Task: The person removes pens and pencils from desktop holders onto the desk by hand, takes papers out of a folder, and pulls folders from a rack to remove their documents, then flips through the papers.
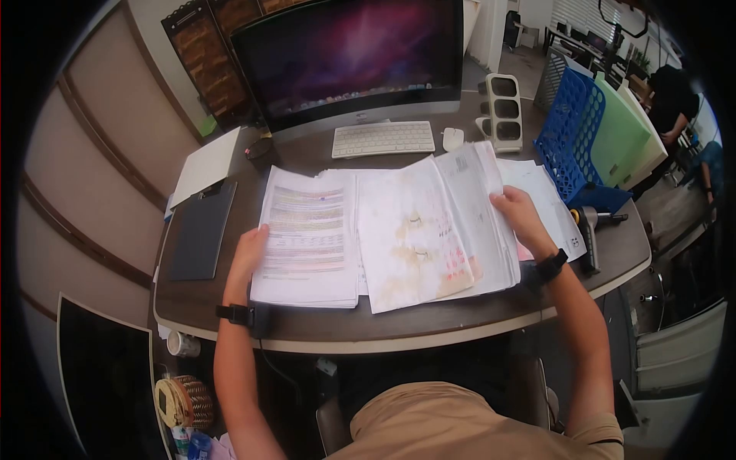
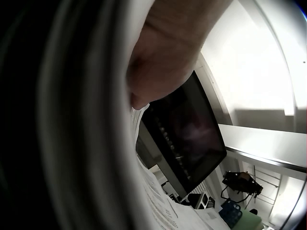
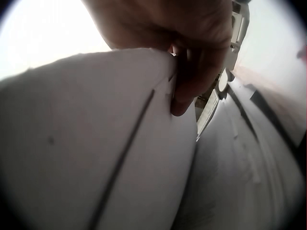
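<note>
My left hand grips the left edge of a stack of printed sheets, its fingers mostly hidden by the paper. In the left wrist view the paper edges loom close and blurred beside the left hand. On the right, my right hand pinches the right edge of a second bundle of papers. A page with brown stains and red marks lies over that bundle, near the printed stack. In the right wrist view, the right hand's fingers bend over the sheet's edge.
Behind the papers stand a keyboard, a mouse and a monitor. A dark clipboard lies at left. A blue file rack and a black-and-yellow tool are at right, with more sheets beside the bundle.
</note>
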The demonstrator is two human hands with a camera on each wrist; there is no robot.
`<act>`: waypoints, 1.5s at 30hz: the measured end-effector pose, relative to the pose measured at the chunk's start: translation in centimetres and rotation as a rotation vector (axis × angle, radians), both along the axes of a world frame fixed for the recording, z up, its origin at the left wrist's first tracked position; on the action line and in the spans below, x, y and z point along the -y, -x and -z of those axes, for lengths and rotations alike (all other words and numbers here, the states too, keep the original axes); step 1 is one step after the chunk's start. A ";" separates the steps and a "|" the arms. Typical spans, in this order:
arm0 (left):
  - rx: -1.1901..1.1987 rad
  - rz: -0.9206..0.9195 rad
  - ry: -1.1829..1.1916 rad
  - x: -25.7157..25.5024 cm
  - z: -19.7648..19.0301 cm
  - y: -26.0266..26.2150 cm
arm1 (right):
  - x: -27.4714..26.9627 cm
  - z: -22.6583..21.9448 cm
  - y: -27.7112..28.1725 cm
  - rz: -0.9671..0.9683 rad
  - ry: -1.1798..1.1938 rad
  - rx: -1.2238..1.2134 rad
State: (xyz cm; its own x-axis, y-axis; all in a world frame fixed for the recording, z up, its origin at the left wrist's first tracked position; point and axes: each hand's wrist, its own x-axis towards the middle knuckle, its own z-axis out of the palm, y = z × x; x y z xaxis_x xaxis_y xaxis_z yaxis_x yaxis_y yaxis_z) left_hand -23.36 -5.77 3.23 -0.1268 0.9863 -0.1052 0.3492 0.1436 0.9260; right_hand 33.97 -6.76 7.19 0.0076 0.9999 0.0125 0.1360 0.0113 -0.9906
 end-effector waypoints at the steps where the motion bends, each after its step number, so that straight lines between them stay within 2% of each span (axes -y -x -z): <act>1: -0.050 -0.018 0.024 -0.5 0.2 0.5 | -0.2 -0.3 -0.8 0.021 -0.011 0.130; 2: -0.048 -0.013 0.017 -0.7 -0.4 0.5 | -0.6 0.0 -1.9 0.048 -0.036 0.276; 3: -0.218 -0.002 -0.067 -0.6 -0.8 0.6 | -1.0 0.2 -3.4 0.050 -0.038 0.282; 4: -0.388 0.010 -0.141 -0.1 -1.0 0.5 | -1.1 -0.1 -4.4 0.066 -0.063 0.240; 5: -0.384 0.016 -0.128 0.9 -1.7 -0.4 | -0.7 -0.8 -4.5 0.085 -0.081 0.196; 7: -0.523 -0.126 -0.289 2.1 -3.5 -2.8 | -0.7 -2.0 -5.5 0.147 -0.078 0.006; 9: -0.590 -0.086 -0.308 2.7 -4.6 -5.0 | -1.7 -1.3 -8.3 0.120 -0.092 0.233; 10: -0.561 -0.004 -0.360 3.2 -4.9 -6.4 | -2.0 -0.8 -9.3 0.124 -0.094 0.235; 12: -0.537 0.172 -0.460 4.4 -5.5 -9.8 | -2.4 -0.2 -11.0 0.085 -0.087 0.497; 17: -0.450 0.602 -0.611 8.1 -5.1 -18.9 | -2.1 -2.1 -12.7 0.142 -0.059 0.511; 19: -0.519 0.770 -0.624 8.9 -4.5 -21.8 | -2.4 -1.3 -14.1 0.171 -0.146 0.769; 20: -0.545 0.858 -0.635 9.2 -4.4 -22.8 | -2.5 -0.9 -14.5 0.181 -0.144 0.773; 23: -0.622 0.927 -0.641 9.6 -3.1 -24.9 | -1.5 -0.9 -15.1 0.285 -0.232 0.871; 25: -0.652 0.954 -0.588 9.3 -2.7 -25.0 | -0.5 -1.9 -15.2 0.306 -0.144 0.870; 26: -0.685 0.917 -0.548 9.3 -2.5 -24.8 | 0.2 -2.9 -15.3 0.294 -0.086 0.750; 28: -0.696 0.903 -0.535 9.1 -2.3 -24.9 | 1.4 -5.0 -16.0 0.348 -0.111 0.689; 30: -0.720 0.873 -0.476 9.3 -2.3 -25.0 | 2.2 -6.4 -19.2 0.386 -0.134 0.483; 35: -0.699 0.864 -0.478 9.3 -1.9 -25.1 | 3.4 -9.1 -30.4 0.839 -0.444 0.264; 36: -0.694 0.854 -0.479 9.4 -1.8 -25.1 | 3.3 -9.1 -32.3 0.841 -0.445 0.266; 38: -0.673 0.848 -0.486 9.3 -1.4 -25.0 | 2.6 -8.9 -35.5 1.125 -0.475 0.265; 39: -0.654 0.840 -0.492 9.3 -1.2 -25.0 | 2.0 -8.9 -37.1 1.120 -0.475 0.258; 41: -0.651 0.823 -0.497 9.4 -1.0 -25.1 | 0.9 -9.4 -37.6 1.145 -0.516 0.415; 42: -0.641 0.809 -0.504 9.5 -0.9 -25.1 | 0.4 -9.5 -37.8 1.048 -0.528 0.401; 43: -0.650 0.797 -0.502 9.5 -0.7 -25.1 | -0.4 -9.4 -37.9 1.037 -0.532 0.390; 45: -0.620 0.788 -0.515 9.6 -0.4 -25.1 | -1.5 -9.9 -38.6 1.064 -0.453 0.531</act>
